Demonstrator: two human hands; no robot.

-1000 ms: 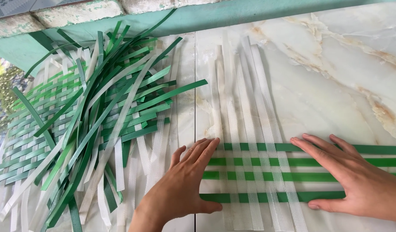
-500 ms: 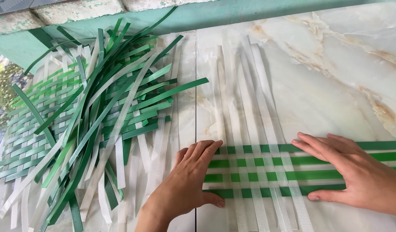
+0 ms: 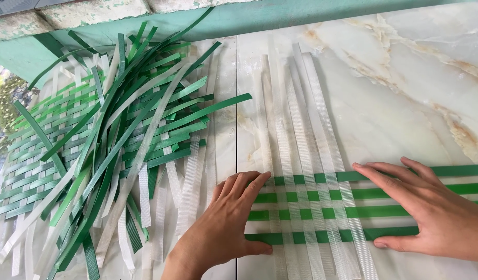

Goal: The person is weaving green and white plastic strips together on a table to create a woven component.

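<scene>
You are pressing your left hand (image 3: pixel 226 228) flat, fingers together, on the left ends of the green strips (image 3: pixel 311 212). Your right hand (image 3: pixel 431 210), fingers a little spread, is lying on their right side. The strips are running left-right across the lower middle.

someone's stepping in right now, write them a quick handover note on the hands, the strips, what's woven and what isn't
Left hand: flat, palm down, pressing the left ends of the green strips; holds nothing.
Right hand: flat, fingers spread over the same green strips on the right side; holds nothing.
Work piece: four green strips run crosswise, interlaced with several white strips lying lengthwise on the marble surface.
Supply: a loose pile of green and white strips lies to the left, on top of an already woven mat.
Done: only this small crossing band is woven.
Left: the long far ends of the white strips are still unwoven.
</scene>
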